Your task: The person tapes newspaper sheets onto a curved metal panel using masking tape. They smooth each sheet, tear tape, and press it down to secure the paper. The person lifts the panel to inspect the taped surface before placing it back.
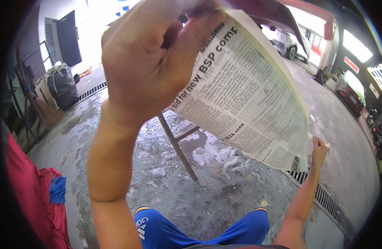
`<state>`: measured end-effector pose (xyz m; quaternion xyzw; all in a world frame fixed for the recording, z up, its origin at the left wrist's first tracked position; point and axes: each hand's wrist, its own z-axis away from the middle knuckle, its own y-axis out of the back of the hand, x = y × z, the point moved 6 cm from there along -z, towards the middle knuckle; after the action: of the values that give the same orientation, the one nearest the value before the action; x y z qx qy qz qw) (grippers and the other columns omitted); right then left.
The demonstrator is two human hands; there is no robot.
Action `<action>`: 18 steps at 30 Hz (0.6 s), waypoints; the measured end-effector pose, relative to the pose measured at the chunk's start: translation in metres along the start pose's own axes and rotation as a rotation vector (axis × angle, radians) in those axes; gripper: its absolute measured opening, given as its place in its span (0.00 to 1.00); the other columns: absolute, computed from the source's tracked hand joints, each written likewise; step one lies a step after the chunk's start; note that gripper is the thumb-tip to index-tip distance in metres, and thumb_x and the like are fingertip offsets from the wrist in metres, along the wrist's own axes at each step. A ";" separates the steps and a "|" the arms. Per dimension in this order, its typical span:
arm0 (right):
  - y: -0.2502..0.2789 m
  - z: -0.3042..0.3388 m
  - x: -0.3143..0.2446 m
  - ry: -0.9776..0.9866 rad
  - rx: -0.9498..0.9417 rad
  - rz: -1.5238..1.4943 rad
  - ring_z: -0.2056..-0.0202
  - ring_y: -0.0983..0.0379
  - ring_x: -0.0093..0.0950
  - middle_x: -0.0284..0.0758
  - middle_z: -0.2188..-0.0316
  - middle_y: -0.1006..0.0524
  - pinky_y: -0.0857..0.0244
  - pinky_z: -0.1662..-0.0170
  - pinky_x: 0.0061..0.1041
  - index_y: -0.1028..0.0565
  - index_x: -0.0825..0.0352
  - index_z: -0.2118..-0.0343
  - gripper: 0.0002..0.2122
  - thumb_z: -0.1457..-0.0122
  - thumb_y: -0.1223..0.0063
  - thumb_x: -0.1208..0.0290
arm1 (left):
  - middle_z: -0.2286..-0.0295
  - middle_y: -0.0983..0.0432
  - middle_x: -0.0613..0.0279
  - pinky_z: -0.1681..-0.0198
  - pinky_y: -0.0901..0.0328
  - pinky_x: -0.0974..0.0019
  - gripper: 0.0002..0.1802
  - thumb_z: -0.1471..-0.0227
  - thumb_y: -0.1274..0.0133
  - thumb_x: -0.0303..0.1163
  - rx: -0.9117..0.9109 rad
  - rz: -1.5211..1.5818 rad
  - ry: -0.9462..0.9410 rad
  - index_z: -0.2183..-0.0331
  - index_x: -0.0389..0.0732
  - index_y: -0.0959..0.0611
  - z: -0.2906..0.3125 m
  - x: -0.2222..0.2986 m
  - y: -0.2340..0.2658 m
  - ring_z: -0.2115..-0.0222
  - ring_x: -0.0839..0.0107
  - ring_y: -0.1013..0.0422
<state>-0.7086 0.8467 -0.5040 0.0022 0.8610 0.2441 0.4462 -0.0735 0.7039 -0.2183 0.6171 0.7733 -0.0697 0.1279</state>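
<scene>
A sheet of newspaper (pixel 249 91) hangs slanted in front of me, from the upper middle down to the right. My left hand (pixel 153 58) is raised close to the view, its fingers closed on the sheet's upper end; some of the fingertips are hidden. Along the sheet's right edge runs a pale strip that looks like masking tape (pixel 287 72). Lower right, beside the sheet's far end, my right hand (pixel 319 150) is closed in a pinch on the pale tape; a thin round rim shows by its fingers. Behind the sheet is a dark red panel (pixel 278 14).
A metal stand leg (pixel 178 145) rises from the wet, foamy floor (pixel 157 178). Drain grates (pixel 324 199) cross the floor. Red cloth (pixel 33 199) with a blue rag (pixel 57 190) is at the left. Black bags (pixel 63 85) and a white car (pixel 290 45) stand farther back.
</scene>
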 end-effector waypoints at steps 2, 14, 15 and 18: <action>0.031 0.023 -0.058 0.136 0.332 0.011 0.61 0.26 0.20 0.35 0.59 0.19 0.33 0.55 0.22 0.19 0.73 0.49 0.16 0.31 0.42 0.64 | 0.68 0.15 0.60 0.74 0.28 0.75 0.07 0.44 0.35 0.22 0.039 0.010 0.034 0.61 0.36 0.13 -0.004 0.003 -0.001 0.74 0.76 0.20; -0.067 0.169 -0.412 0.886 -0.581 -0.748 0.63 0.32 0.20 0.31 0.64 0.22 0.39 0.59 0.21 0.18 0.71 0.49 0.16 0.40 0.34 0.73 | 0.71 0.16 0.56 0.73 0.26 0.69 0.08 0.49 0.35 0.20 -0.047 -0.041 -0.394 0.64 0.35 0.16 -0.016 0.015 -0.015 0.71 0.68 0.18; -0.068 0.168 -0.410 0.863 -0.518 -0.687 0.64 0.32 0.20 0.31 0.65 0.22 0.39 0.59 0.20 0.18 0.72 0.52 0.14 0.40 0.35 0.75 | 0.71 0.15 0.56 0.73 0.26 0.70 0.08 0.49 0.34 0.20 -0.013 0.009 -0.408 0.65 0.34 0.15 -0.014 0.011 -0.012 0.72 0.69 0.18; -0.074 0.171 -0.407 0.780 -0.422 -0.580 0.64 0.32 0.20 0.31 0.67 0.23 0.38 0.58 0.19 0.19 0.73 0.59 0.06 0.38 0.38 0.79 | 0.71 0.16 0.58 0.71 0.25 0.69 0.10 0.52 0.35 0.21 0.012 0.056 -0.366 0.64 0.36 0.13 -0.004 0.006 -0.008 0.74 0.68 0.19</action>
<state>-0.3163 0.7632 -0.3060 -0.4170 0.8603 0.2615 0.1327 -0.0826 0.7084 -0.2167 0.6161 0.7192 -0.1820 0.2646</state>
